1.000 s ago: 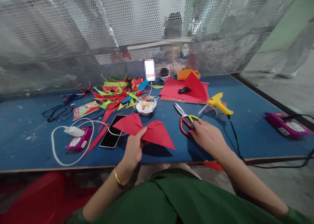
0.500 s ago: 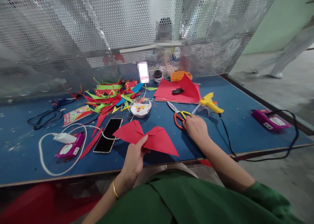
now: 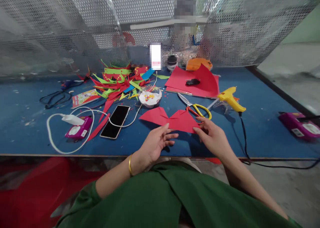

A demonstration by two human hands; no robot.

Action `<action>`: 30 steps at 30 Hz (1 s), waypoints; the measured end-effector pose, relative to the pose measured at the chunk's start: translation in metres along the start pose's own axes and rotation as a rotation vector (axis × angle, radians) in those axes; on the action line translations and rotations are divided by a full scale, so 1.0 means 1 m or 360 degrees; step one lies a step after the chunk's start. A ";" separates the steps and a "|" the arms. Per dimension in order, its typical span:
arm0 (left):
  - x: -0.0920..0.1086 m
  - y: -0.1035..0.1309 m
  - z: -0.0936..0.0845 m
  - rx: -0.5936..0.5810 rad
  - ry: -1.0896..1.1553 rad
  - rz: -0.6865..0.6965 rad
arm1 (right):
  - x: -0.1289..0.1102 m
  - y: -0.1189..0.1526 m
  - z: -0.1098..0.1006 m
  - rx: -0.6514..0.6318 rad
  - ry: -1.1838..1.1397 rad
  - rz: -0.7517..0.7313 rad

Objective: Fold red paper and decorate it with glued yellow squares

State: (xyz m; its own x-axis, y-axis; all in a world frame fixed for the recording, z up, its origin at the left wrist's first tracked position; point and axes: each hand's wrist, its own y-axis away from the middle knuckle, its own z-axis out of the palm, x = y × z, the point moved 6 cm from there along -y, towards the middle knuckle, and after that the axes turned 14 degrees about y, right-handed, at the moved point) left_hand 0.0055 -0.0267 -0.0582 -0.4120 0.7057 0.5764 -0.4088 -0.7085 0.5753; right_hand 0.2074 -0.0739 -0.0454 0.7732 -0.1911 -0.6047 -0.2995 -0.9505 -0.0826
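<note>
A folded red paper piece is raised a little over the near middle of the blue table. My right hand pinches its right corner between thumb and fingers. At its lower edge is my left hand, fingers spread, with the thumb tip by the paper; nothing is gripped in it. Scissors with one yellow and one red handle lie just behind my right hand, partly covered by the paper and fingers. Behind the paper sits a small white-lined bowl with little yellow and red bits.
Coloured paper scraps are heaped at the back left. A black phone and a white cable loop lie left. Red sheets bear a black object. At the right are a yellow glue gun and a purple box with black cords.
My right hand has left the scissors and taken the paper's right corner. My left hand has opened from its pinch at the paper's middle. The camera view has shifted.
</note>
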 end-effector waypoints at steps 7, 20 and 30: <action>0.034 0.028 -0.007 -0.0285 -0.1618 0.0949 | 0.027 -0.001 -0.005 -0.0172 0.0623 -0.0010; 0.020 0.005 -0.015 -0.0798 -0.3194 0.1374 | 0.006 0.004 -0.018 0.0214 0.1083 -0.0542; 0.015 0.007 -0.006 -0.0742 -0.3141 0.1475 | 0.014 -0.005 -0.007 0.0090 0.1265 -0.0505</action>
State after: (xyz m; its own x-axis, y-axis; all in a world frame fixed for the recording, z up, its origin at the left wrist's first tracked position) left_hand -0.0082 -0.0213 -0.0485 0.4226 -0.8258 0.3735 -0.8714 -0.4835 -0.0833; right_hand 0.2233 -0.0734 -0.0479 0.9810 -0.0534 0.1866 -0.0141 -0.9784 -0.2061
